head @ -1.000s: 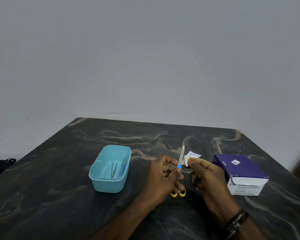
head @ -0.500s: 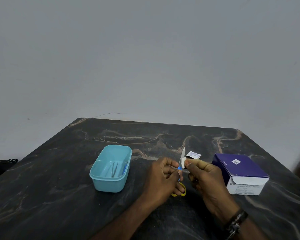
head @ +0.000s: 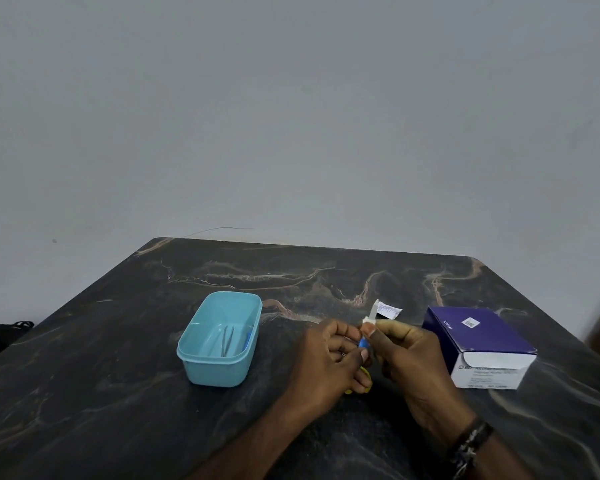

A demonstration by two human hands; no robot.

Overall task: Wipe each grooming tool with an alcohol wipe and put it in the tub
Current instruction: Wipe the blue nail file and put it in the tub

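Note:
My left hand (head: 329,362) grips the blue handle of a nail file (head: 373,310), whose pale blade points up and away. My right hand (head: 407,355) pinches a small white alcohol wipe (head: 367,320) around the lower part of the blade. A light blue tub (head: 201,370) stands on the table to the left of my hands, with metal tweezers (head: 226,341) and a blue-handled tool lying inside. Yellow scissor handles (head: 364,375) show on the table under my left hand, mostly hidden.
A purple and white box of wipes (head: 478,344) sits to the right of my hands. A torn white wipe sachet (head: 389,310) lies just behind them. The dark marbled table (head: 118,393) ends at a grey wall behind.
My right hand has slid the wipe from beside the blade onto it and down toward the handle. The left hand keeps the file upright in about the same place.

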